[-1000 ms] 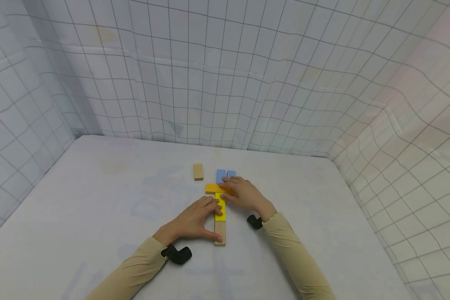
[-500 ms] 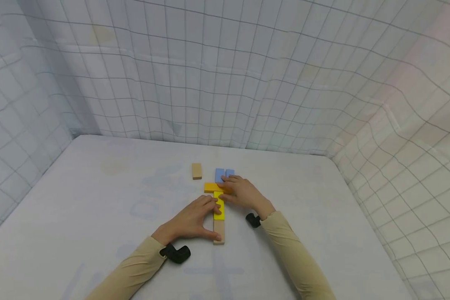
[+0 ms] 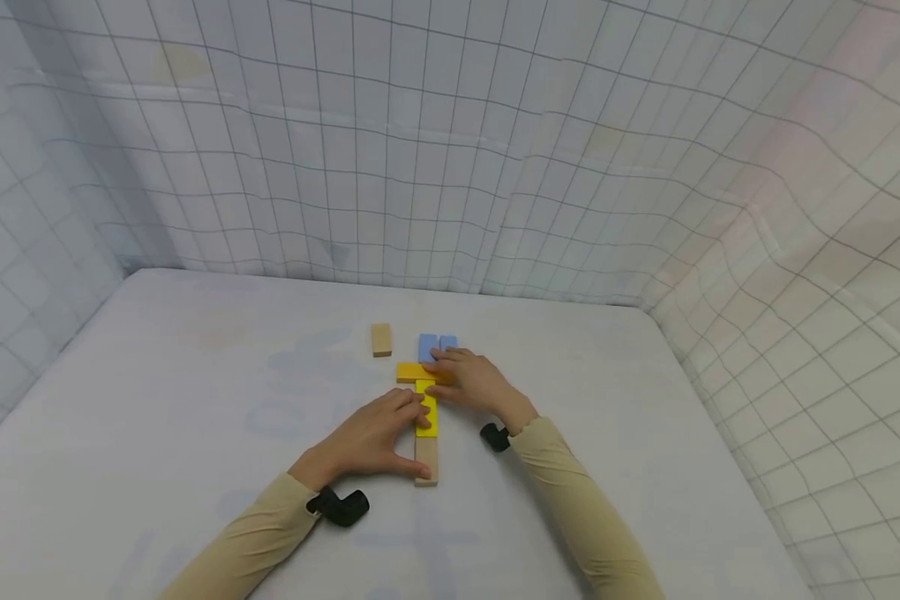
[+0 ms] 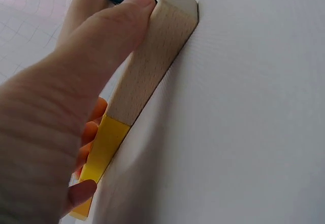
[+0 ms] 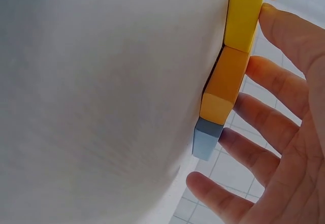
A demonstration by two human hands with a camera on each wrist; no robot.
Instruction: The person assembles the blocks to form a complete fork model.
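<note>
In the head view, flat blocks lie on the white table as a joined figure. A plain wooden block (image 3: 426, 454) is nearest, followed by a yellow block (image 3: 427, 432), an orange block (image 3: 410, 372) set crosswise, and two blue blocks (image 3: 428, 346) side by side. My left hand (image 3: 363, 437) rests its thumb on the wooden block and its fingertips on the yellow one. With fingers spread, my right hand (image 3: 478, 385) touches the yellow, orange and blue blocks from above, covering part of the orange and blue ones. Neither hand grips a block.
A separate wooden block (image 3: 381, 340) lies behind and left of the figure. White cloth (image 3: 390, 167) with a dark grid hangs around the table's back and sides. Each wrist wears a black device (image 3: 339, 506).
The whole scene has slid slightly left in the head view, as the camera turns. Hands and blocks keep their places relative to one another.
</note>
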